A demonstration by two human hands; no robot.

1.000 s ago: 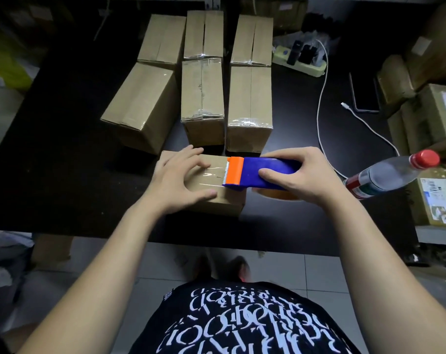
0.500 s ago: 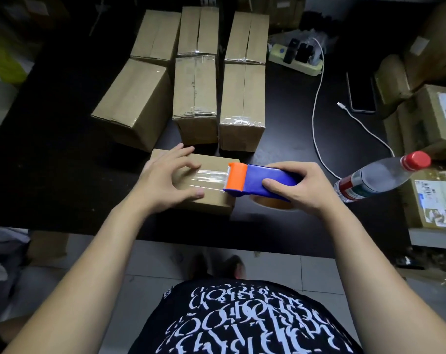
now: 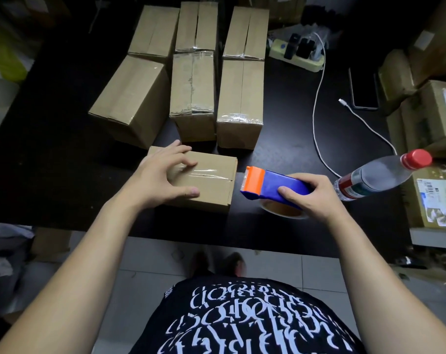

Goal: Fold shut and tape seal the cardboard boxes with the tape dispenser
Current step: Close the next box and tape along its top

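Observation:
A small cardboard box lies near the front edge of the black table, a strip of clear tape running across its closed top. My left hand rests on the box's left half, fingers spread and thumb pressing its near side. My right hand grips the blue tape dispenser, whose orange cutter end points left, just off the box's right edge. The brown tape roll shows under it.
Several closed cardboard boxes stand in two rows behind. A clear bottle with a red cap lies at the right. A white cable, a power strip, a phone and stacked parcels fill the right side.
The dispenser has been drawn rightward across the box top and off its right edge, leaving tape along the seam. My left hand has stayed on the box.

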